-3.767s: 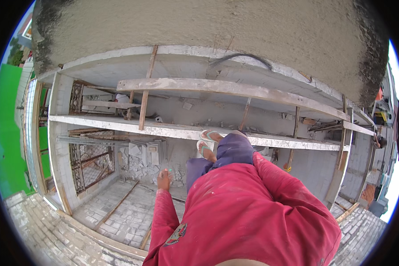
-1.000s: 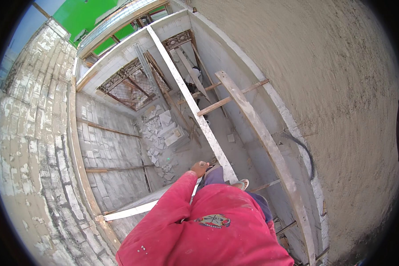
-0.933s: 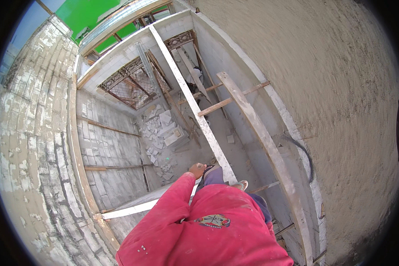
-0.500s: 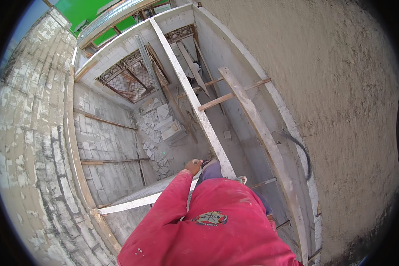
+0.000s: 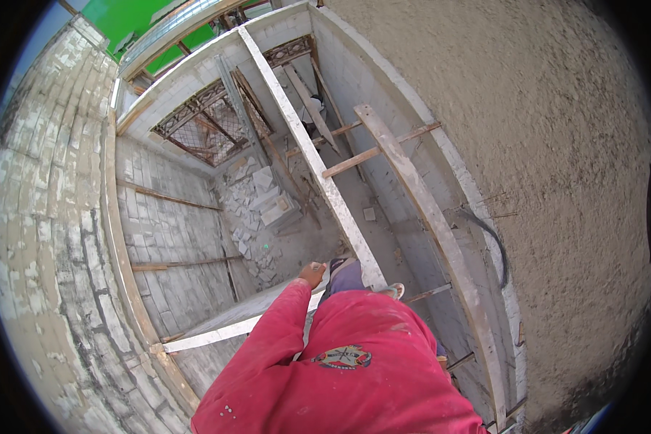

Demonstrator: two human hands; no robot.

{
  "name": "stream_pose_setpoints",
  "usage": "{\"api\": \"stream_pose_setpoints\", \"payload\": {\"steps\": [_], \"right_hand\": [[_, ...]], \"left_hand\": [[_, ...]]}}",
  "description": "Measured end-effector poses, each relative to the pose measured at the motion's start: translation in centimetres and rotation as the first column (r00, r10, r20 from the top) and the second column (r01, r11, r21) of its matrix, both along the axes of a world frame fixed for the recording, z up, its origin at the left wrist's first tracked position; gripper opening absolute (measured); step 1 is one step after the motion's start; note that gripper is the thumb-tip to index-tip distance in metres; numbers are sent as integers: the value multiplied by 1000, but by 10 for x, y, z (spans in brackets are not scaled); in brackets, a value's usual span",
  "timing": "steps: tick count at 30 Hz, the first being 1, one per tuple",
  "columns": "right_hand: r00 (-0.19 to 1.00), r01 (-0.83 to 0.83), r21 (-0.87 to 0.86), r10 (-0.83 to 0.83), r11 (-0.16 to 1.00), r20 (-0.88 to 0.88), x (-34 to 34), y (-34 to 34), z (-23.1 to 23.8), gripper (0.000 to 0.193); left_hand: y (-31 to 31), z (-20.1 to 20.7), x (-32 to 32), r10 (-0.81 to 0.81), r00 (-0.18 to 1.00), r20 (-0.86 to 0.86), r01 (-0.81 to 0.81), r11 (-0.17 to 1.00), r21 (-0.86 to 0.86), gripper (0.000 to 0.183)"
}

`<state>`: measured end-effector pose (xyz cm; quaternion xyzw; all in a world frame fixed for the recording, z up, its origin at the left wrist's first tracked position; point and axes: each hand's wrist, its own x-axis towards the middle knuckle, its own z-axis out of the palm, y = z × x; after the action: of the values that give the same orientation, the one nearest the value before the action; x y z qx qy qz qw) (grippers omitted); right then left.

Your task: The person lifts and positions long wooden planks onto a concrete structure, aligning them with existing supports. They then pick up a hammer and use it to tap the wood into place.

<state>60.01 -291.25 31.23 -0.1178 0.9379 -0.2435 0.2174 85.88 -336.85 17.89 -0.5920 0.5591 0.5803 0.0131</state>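
Note:
My left hand (image 5: pixel 312 273), at the end of a red sleeve (image 5: pixel 278 325), is closed beside my knee in grey-purple trousers (image 5: pixel 346 276). Its fingers are curled, and whatever they may hold is hidden. Just below the hand, a white-topped wall edge (image 5: pixel 242 329) runs off to the left. From my legs a long whitish beam (image 5: pixel 318 166) stretches away to the far wall. A sandalled foot (image 5: pixel 394 291) shows at the right of my knee. My right hand is out of sight behind my body.
Far below lies a floor strewn with broken pale slabs (image 5: pixel 264 192). A long plank (image 5: pixel 434 217) and short wooden crosspieces (image 5: pixel 351 163) span the right side. A block wall (image 5: pixel 58 217) rises left, a rough plastered wall (image 5: pixel 557 159) right. A dark hose (image 5: pixel 492 239) hangs there.
The view has shifted slightly, so the walls and beams sit a little further left. My left hand keeps its place by the knee. A bit of skin at my right side has gone from sight.

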Motion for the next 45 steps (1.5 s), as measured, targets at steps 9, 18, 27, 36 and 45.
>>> {"api": "stream_pose_setpoints", "payload": {"steps": [9, 18, 27, 36, 45], "right_hand": [[994, -79, -43, 75, 996, -79, 14, 6, 22, 22], [983, -178, -101, 182, 979, 29, 25, -7, 84, 24], [794, 333, -181, -172, 926, 583, -23, 32, 109, 26], [897, 161, -562, 117, 811, 426, -53, -187, 166, 26], [834, 29, -685, 360, 728, 418, -29, -265, 153, 26]], "left_hand": [[-17, 7, -22, -69, 998, 15, 69, 998, -6, 53], [-18, 24, -30, -101, 995, 19, 101, 995, -4, 50], [-23, 47, -56, -141, 987, -82, 140, 990, -8, 50], [26, 202, -193, -289, 733, -616, 494, 849, 190, 50], [58, 244, -208, 191, 616, -764, 372, 785, 495, 49]]}}
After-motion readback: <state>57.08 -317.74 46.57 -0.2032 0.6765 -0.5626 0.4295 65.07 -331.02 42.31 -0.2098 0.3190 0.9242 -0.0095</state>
